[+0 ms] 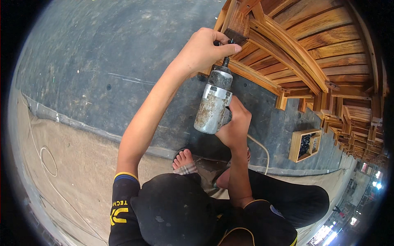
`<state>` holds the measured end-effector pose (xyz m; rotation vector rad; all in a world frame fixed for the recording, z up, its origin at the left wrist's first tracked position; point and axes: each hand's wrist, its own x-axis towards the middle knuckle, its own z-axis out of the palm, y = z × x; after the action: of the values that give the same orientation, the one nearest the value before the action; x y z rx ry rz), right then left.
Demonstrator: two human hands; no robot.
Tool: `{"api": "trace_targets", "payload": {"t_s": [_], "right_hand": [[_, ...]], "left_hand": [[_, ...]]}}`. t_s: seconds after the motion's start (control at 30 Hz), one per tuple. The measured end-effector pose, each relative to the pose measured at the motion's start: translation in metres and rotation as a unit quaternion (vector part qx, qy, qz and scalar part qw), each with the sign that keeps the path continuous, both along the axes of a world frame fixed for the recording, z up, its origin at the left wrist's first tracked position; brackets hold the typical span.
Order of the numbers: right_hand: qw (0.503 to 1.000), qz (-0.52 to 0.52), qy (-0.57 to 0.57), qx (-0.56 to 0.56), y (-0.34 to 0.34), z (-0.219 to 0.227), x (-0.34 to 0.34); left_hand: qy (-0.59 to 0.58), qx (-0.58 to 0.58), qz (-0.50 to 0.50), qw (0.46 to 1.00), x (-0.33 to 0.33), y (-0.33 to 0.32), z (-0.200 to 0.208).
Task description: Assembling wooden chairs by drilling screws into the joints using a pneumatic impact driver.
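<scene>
Stretching up and forward, a person's bare left arm reaches from a dark short sleeve point(122, 194) toward the upper middle, its elbow slightly bent. The left hand point(205, 50) is turned inward at the end of a wooden post point(240, 23), part of a slatted wooden piece of furniture point(324, 53). Its thumb and forefinger are nearly closed, pinching a small dark piece point(231, 41) at the post's dark end; the fingers cover too much to tell its full shape.

The right arm is shorter in view, its forearm rising almost straight from below. The right hand point(238, 123) is curled round the handle of a worn silver and black power tool point(212, 104), the grip mostly hidden by the fingers. The tool is in the centre, held above a dark floor mat point(106, 86), its narrow nose pointing up to the left hand's fingertips.

To the right, on the mat, sits an open, light wooden box point(294, 146) with a divider. One compartment holds many small dark pieces point(304, 144); the other's contents are too small to make out.
</scene>
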<state>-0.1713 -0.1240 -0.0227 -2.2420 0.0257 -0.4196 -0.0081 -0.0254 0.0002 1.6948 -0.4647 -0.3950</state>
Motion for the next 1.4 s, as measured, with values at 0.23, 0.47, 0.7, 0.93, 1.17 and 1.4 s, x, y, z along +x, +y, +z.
{"api": "trace_targets", "payload": {"t_s": [0.23,0.47,0.7,0.93,1.17,1.4], "right_hand": [[1.0,0.0,0.002,0.0,-0.001,-0.001,0.0],[1.0,-0.002,0.007,-0.009,-0.002,-0.003,-0.001],[0.999,0.003,0.008,0.048,0.008,0.004,0.0],[0.999,-0.003,0.025,0.029,-0.008,-0.004,-0.002],[0.997,0.003,0.037,0.06,0.004,-0.002,-0.001],[0.999,0.006,0.022,0.048,0.002,0.002,0.0]], "left_hand": [[-0.015,-0.012,0.011,1.0,0.002,-0.002,-0.006],[0.025,-0.044,-0.002,0.999,0.0,-0.002,-0.004],[0.034,-0.031,0.028,0.999,-0.013,0.027,-0.004],[0.288,-0.09,-0.068,0.951,-0.107,0.088,-0.046],[0.2,-0.135,-0.026,0.97,-0.152,0.078,-0.034],[0.234,-0.164,-0.019,0.958,-0.158,0.071,-0.035]]}}
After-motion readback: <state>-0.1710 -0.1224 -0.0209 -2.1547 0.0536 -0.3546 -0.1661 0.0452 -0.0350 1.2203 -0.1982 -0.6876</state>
